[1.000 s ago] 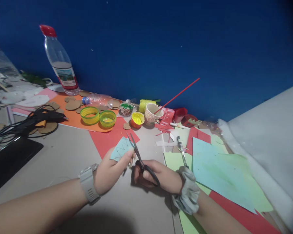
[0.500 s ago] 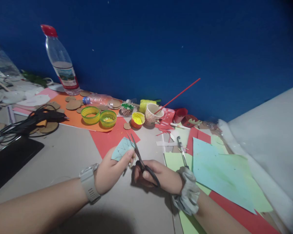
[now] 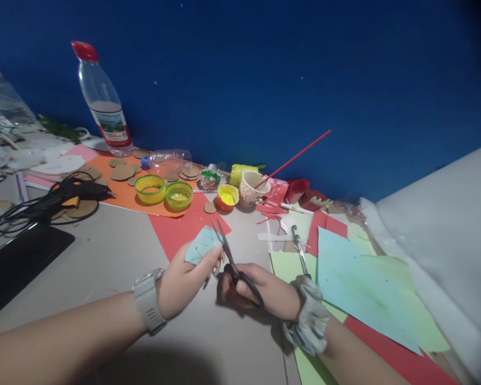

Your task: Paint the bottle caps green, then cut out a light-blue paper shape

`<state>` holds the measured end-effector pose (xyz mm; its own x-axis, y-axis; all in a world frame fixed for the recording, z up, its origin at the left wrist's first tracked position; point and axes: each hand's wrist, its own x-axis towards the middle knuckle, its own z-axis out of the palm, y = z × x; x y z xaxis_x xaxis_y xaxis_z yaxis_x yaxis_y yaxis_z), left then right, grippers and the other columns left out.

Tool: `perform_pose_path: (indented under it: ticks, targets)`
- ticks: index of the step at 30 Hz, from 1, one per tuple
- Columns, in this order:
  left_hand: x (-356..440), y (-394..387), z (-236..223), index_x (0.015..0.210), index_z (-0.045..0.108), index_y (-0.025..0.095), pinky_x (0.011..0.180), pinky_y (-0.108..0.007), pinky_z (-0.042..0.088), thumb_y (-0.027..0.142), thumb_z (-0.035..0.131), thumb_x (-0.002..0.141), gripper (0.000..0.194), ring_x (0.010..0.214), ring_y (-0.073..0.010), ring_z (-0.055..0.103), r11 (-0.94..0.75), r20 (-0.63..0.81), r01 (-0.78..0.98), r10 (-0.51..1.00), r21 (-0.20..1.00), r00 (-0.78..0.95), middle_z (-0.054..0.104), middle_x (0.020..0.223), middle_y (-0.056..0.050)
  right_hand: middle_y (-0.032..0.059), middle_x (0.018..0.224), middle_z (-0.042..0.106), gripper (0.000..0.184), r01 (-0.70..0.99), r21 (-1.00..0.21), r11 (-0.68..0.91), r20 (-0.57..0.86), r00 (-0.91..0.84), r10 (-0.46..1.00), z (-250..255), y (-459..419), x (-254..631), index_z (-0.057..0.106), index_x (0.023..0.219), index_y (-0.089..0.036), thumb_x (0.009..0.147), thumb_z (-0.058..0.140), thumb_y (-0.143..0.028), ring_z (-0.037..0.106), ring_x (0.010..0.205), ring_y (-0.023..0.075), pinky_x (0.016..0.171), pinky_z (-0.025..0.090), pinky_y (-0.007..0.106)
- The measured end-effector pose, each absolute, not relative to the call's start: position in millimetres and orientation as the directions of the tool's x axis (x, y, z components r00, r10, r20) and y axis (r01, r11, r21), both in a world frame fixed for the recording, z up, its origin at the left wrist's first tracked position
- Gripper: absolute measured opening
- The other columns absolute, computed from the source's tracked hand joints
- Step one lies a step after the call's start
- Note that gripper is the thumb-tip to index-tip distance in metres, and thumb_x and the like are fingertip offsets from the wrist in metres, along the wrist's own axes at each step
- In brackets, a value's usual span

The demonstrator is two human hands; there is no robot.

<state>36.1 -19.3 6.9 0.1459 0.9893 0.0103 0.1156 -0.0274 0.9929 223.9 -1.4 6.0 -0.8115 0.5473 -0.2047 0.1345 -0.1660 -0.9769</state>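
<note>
Between the thumb and fingers of my left hand is a small piece of light blue paper with dark zigzag lines drawn on it. My right hand grips a pair of black-handled scissors, its fingers around the handles. The blades point up and away, slightly parted, at the right edge of the paper. Both hands are close together above the grey table. Red paper lies just beyond them.
Paint cups, yellow-green rings and a patterned cup with a red stick line the back. A tall bottle stands left, near a glue gun. Right lie a pen and blue paper.
The whole view has shifted slightly, so everything sits a little further right. My hands keep the same hold on the paper and the scissors.
</note>
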Motion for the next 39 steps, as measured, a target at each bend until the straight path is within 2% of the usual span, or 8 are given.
perform_pose_path:
  ticks: [5,14,24,29,39]
  targets:
    - [35.9,-19.4,8.1,0.066,0.053,0.018,0.062,-0.026,0.048,0.042,0.047,0.09,0.034,0.059,-0.0131,0.051,-0.012,-0.004,0.111,0.989,0.994,0.145,0.052,0.059,0.001,-0.005,0.058,0.042,0.055,0.143,-0.974,-0.176,-0.217,-0.805,0.553,6.5,-1.5,223.6,0.052,0.079,-0.013,0.084,0.048,-0.068,0.035,0.05,0.0069,0.045,0.029,0.02]
    - [36.6,-19.6,6.7,0.067,0.053,0.018,0.069,-0.026,0.047,0.038,0.046,0.09,0.031,0.062,-0.0128,0.052,-0.026,0.009,0.115,0.989,0.993,0.147,0.054,0.063,0.001,-0.0053,0.058,0.041,0.055,0.13,-0.969,-0.21,-0.23,-0.787,0.572,4.9,-3.8,222.8,0.053,0.08,-0.012,0.083,0.051,-0.068,0.033,0.049,0.0064,0.045,0.028,0.02]
    - [36.5,-20.2,4.4,0.067,0.053,0.018,0.07,-0.026,0.046,0.043,0.046,0.089,0.034,0.064,-0.013,0.052,0.033,-0.047,0.108,0.989,0.994,0.137,0.053,0.064,0.001,-0.0047,0.058,0.042,0.057,0.138,-0.971,-0.194,-0.225,-0.794,0.565,4.7,-3.0,223.3,0.055,0.083,-0.01,0.084,0.05,-0.067,0.034,0.05,0.0066,0.045,0.029,0.02]
    - [37.0,-21.1,4.7,0.068,0.052,0.018,0.064,-0.026,0.045,0.047,0.046,0.087,0.035,0.06,-0.0127,0.049,0.078,-0.092,0.111,0.987,0.991,0.131,0.049,0.061,0.002,-0.0043,0.059,0.042,0.056,0.146,-0.974,-0.175,-0.221,-0.799,0.559,6.6,-2.2,223.3,0.055,0.082,-0.011,0.085,0.049,-0.067,0.035,0.051,0.0067,0.045,0.029,0.02]
    - [36.7,-19.0,2.9,0.068,0.053,0.018,0.065,-0.024,0.044,0.044,0.046,0.089,0.034,0.06,-0.0114,0.05,0.054,-0.066,0.088,0.988,0.995,0.138,0.052,0.062,0.002,-0.0046,0.059,0.042,0.058,0.149,-0.97,-0.19,-0.232,-0.795,0.56,5.1,-2.5,223.9,0.056,0.084,-0.01,0.084,0.049,-0.067,0.034,0.05,0.0066,0.045,0.028,0.019]
